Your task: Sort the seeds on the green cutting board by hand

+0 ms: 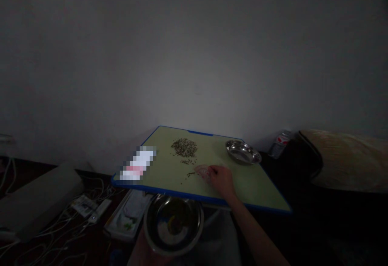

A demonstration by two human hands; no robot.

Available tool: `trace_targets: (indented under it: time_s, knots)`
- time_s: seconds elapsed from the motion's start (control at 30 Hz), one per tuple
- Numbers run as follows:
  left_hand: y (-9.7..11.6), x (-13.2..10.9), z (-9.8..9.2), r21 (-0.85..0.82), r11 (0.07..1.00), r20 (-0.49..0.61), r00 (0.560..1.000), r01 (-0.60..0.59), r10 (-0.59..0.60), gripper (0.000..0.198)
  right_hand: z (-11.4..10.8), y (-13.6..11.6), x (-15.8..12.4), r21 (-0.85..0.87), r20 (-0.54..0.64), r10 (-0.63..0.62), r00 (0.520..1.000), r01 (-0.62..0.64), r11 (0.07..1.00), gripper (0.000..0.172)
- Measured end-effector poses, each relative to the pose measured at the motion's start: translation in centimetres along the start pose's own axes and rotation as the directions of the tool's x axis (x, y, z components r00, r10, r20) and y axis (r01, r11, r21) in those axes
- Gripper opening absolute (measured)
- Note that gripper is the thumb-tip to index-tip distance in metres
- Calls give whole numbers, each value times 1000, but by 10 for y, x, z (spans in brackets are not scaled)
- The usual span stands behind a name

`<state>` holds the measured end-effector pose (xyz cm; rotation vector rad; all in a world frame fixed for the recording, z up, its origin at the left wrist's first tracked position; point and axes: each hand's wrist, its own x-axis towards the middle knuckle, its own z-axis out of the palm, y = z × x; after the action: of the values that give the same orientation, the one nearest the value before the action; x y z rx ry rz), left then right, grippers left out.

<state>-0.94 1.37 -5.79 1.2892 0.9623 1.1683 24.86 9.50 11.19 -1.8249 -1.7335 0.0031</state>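
My right hand (222,182) is closed on a clear protractor (201,170) with reddish lines, low over the pale green board (251,187). To its left lie a few small dark grains (189,174), and a larger spread of grains (184,147) sits farther back. My left hand (151,254), mostly hidden, grips a shiny metal bowl (157,239) from below, just under the board's front edge. Dark matter shows inside this bowl, but dim light keeps me from telling what it is.
A second metal bowl (242,153) stands at the board's back right. A bright, blurred-out phone-like rectangle (138,164) lies on the left. A white tray (121,227), cables (65,221) and a long box (42,197) are at lower left. A plastic package (279,144) leans right, against the wall.
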Motion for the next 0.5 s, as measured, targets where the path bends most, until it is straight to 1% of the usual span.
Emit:
trace_targets:
  time_s: [0.1, 0.13, 0.2, 0.3, 0.4, 0.5]
  knots:
    - [5, 0, -6, 28, 998, -43, 997, 63, -62, 104, 3, -5, 0, 50, 20, -21, 1000, 20, 999, 33]
    - [7, 1, -7, 13, 995, -47, 994, 95, -94, 108, 5, -7, 0, 69, 25, -30, 999, 28, 997, 33]
    - [9, 3, -6, -94, 982, -21, 986, 165, -167, 105, 8, -9, 0, 110, 32, -50, 998, 47, 993, 34]
    - [11, 8, 0, -282, 929, 63, 971, 238, -229, 93, 12, -13, 0, 167, 36, -93, 995, 86, 982, 37]
    - [19, 12, 3, -334, 901, 104, 961, 276, -256, 92, 15, -18, 1, 183, 63, -125, 990, 112, 977, 36]
    - [32, 9, 1, -450, 820, 165, 936, 353, -312, 91, 16, -25, 4, 172, 112, -124, 986, 103, 980, 32]
